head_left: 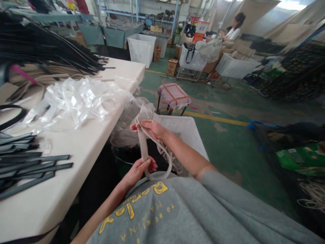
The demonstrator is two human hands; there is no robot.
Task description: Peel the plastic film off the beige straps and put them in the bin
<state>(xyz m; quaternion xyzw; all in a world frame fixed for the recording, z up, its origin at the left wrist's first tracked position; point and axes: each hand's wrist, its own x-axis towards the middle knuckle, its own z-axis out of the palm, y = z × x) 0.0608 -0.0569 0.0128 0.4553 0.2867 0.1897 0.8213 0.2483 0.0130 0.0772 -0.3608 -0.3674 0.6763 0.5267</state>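
Both hands partly curled, pinching a looped beige strap, white bin beyond, pale table at left

Two hands, one held strap, one stool

glare whitens the upper right; edges blur and stretch.

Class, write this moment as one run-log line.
left hand: gripping looped beige strap | right hand: holding its upper part | nearby: white bin | on table: black strips
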